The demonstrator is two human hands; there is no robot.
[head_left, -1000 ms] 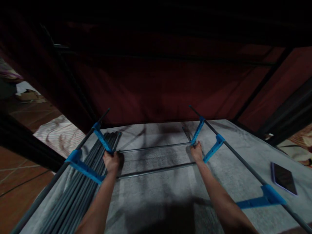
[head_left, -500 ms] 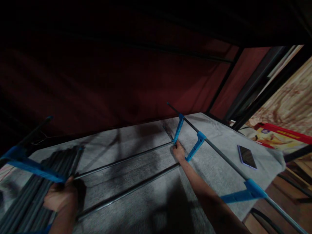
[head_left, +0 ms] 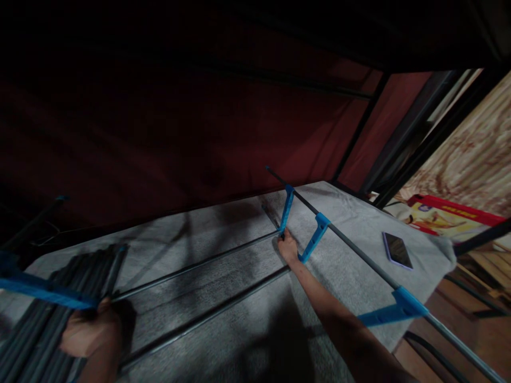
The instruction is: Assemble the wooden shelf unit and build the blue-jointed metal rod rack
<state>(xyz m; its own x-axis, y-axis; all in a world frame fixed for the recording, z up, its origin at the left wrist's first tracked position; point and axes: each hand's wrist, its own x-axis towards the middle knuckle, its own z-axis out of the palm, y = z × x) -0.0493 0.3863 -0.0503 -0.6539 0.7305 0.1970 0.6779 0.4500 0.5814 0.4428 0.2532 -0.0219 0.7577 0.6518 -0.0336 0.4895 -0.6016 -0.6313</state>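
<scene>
At the lower left, my left hand (head_left: 91,331) is closed around the lower end of a blue bracket (head_left: 43,287), where a thin dark rod (head_left: 191,270) meets it. My right hand (head_left: 288,247) grips the other end of that rod, by the foot of another blue bracket (head_left: 287,207). A second, nearer rod (head_left: 211,315) runs below it, passing under or behind my right wrist. On the right, a long grey pole (head_left: 361,250) carries the right-side brackets, including one nearest me (head_left: 399,311). My fingertips are partly hidden.
A bundle of dark tubes (head_left: 59,314) lies at the left on the grey cloth (head_left: 231,223). A phone (head_left: 397,250) rests at the right, with a red and yellow box (head_left: 451,218) beyond. A dark red curtain (head_left: 191,154) hangs behind.
The whole view has shifted slightly, with the frame, phone and hands now a little further left. Both hands keep their places on the frame.
</scene>
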